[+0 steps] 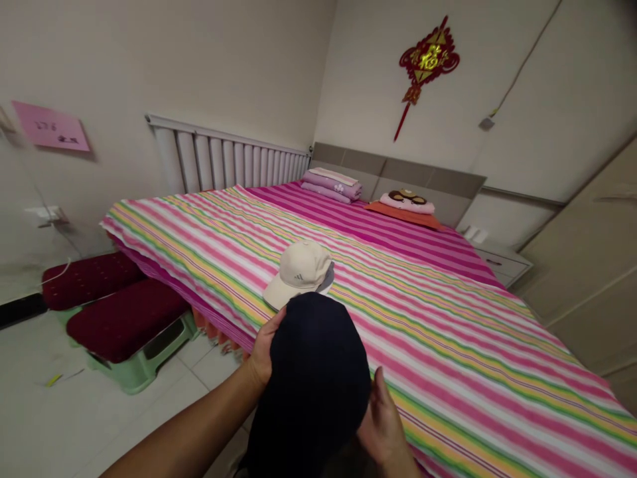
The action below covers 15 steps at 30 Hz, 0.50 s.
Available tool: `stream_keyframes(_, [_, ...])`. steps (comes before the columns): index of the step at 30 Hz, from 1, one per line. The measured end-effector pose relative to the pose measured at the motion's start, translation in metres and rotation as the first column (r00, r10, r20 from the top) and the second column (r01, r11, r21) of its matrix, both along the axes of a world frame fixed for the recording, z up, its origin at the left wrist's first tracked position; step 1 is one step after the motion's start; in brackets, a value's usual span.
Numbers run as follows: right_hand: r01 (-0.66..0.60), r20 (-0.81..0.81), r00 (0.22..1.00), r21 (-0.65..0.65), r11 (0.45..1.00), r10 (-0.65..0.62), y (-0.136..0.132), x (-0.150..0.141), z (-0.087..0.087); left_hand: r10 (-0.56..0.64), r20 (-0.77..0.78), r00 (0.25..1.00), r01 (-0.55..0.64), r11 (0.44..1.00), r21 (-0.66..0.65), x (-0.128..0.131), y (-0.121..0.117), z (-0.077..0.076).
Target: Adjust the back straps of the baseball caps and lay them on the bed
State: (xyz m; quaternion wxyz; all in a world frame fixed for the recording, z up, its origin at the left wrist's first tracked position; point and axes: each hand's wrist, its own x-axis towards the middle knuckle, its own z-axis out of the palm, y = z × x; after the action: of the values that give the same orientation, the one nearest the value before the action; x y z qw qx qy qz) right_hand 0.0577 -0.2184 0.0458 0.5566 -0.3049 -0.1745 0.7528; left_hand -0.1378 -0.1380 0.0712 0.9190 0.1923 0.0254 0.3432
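Observation:
A dark navy cap [318,372] is held up in front of me, over the near edge of the bed, crown upward. My left hand [266,348] grips its left side, with fingertips hidden behind the fabric. At the cap's right side is my right hand [383,425], thumb raised and the other fingers partly hidden behind the cap, apparently supporting it. Just beyond the dark cap, a cream baseball cap [303,265] with a small dark logo lies on the striped bedspread [438,332], its brim pointing left.
Folded purple bedding [331,186] and an orange pillow [403,216] with a pink folded item lie near the headboard [398,172]. A white radiator [223,156] lines the left wall. Green stools with dark red covers [129,318] stand at left. A nightstand [502,262] is at right.

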Motion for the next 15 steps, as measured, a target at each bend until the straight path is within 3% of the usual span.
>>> stream_keyframes(5, [0.174,-0.016,0.984,-0.024,0.984,-0.175,-0.002,-0.007,-0.02,0.059,0.039,0.997,-0.058,0.998,-0.04,0.001,-0.007,-0.016])
stream_keyframes(8, [0.264,-0.025,0.964,-0.033,0.964,-0.265,0.006,0.008,-0.026,-0.01,-0.006,1.0,0.01,1.0,-0.003,-0.004,-0.028,-0.034])
stream_keyframes(12, [0.276,0.057,0.96,-0.013,0.961,-0.275,0.008,0.027,-0.036,-0.04,-0.161,0.986,0.042,0.999,0.01,-0.009,-0.059,-0.053])
stream_keyframes(15, [0.241,0.05,0.97,-0.023,0.97,-0.24,0.002,0.03,-0.044,0.041,-0.209,0.977,-0.055,0.997,-0.061,-0.009,-0.074,-0.065])
